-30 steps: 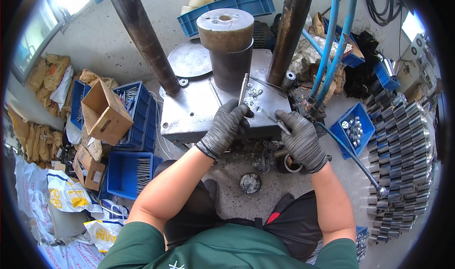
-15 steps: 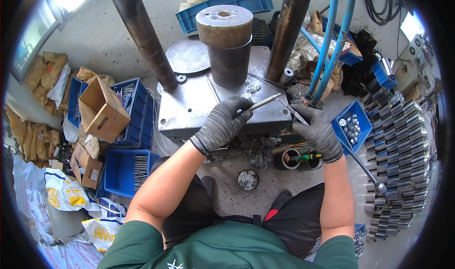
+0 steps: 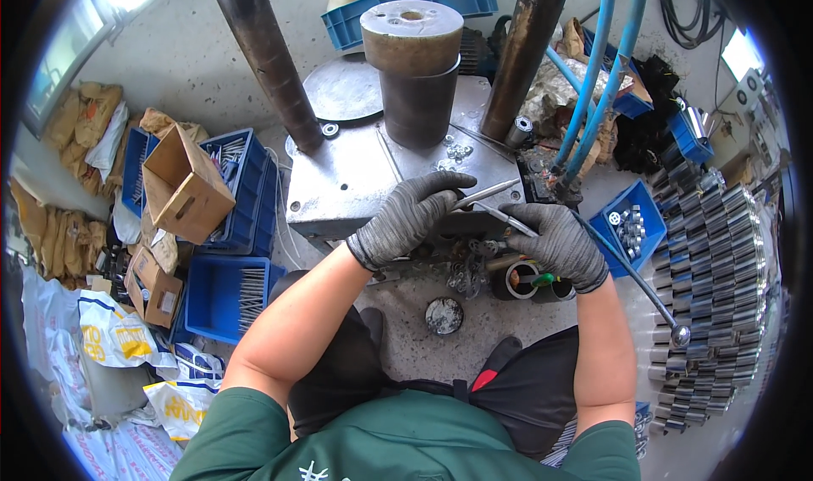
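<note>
My left hand (image 3: 406, 214), in a grey knit glove, grips a slim metal rod (image 3: 491, 193) whose pointed end sticks out to the right. Closed in my gloved right hand (image 3: 561, 246) is a narrow silvery tool (image 3: 510, 219) with a thin tip; its exact kind does not show. That tip meets or crosses the rod close to my left fingers, though contact is hard to make out. Both hands are over the front edge of a steel press table (image 3: 334, 180). Small shiny rings (image 3: 458, 152) lie farther back on it, beside a thick steel cylinder (image 3: 417, 100).
Dark columns (image 3: 267, 62) rise from the table. Blue hoses (image 3: 593, 83) hang at the right, above a blue bin (image 3: 631, 227) of metal parts and stacked metal tubes (image 3: 711, 286). A long ball-ended lever (image 3: 644, 286) slants nearby. Left are blue crates (image 3: 212, 299) and a cardboard box (image 3: 186, 185).
The right hand and its tool have shifted slightly left, toward the left hand. The tool's tip now sits nearer the left fingers, and the left index finger is stretched out further.
</note>
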Demonstrator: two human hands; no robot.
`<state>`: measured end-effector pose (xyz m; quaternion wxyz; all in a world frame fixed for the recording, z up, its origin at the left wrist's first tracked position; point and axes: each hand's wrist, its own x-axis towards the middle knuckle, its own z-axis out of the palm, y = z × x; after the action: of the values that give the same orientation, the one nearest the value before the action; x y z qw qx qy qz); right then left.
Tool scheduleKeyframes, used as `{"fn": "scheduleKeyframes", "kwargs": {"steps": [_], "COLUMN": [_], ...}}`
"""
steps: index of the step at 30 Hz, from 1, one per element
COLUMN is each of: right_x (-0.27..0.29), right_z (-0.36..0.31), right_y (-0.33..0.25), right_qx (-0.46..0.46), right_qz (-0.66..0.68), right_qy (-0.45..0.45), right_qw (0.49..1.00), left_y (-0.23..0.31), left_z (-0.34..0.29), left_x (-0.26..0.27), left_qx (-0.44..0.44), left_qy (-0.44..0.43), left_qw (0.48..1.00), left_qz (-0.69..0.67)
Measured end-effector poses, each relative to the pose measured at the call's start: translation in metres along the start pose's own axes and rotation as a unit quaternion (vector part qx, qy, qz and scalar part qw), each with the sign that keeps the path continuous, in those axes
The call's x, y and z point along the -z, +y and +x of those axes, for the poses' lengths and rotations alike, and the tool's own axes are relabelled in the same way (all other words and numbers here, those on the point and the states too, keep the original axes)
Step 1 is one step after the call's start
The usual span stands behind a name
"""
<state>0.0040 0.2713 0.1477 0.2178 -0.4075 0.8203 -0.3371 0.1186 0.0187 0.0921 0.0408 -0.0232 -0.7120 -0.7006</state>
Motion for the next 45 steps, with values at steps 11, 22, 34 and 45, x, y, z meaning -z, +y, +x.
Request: {"fn": "scheduleKeyframes", "kwargs": {"steps": [11,22,34,45], "right_x": [-0.018,-0.018,-0.064,-0.096], "right_z": [0.007,0.01,0.016,0.073], "right_y": [0.009,0.008,0.004,0.016], "right_qx": [0.044,0.045,-0.063,0.183], "right_qz": [0.091,0.081,0.391,-0.236], "right_qy": [-0.047,-0.048,-0.127,0.094], "right_qw": [0.994,0.995,0.909,0.95], "left_y": [0.018,0.0,-0.02,-0.006], "left_z": [-0.005,0.002,0.007,0.003], "left_x": [-0.007,-0.006,0.027,0.044], "left_qx": [0.078,0.118,0.03,-0.02], "left_qy": [0.002,-0.013,-0.043,0.141], "left_qw": [0.988,0.919,0.849,0.875], "left_qz": [-0.136,-0.377,-0.527,-0.462]}}
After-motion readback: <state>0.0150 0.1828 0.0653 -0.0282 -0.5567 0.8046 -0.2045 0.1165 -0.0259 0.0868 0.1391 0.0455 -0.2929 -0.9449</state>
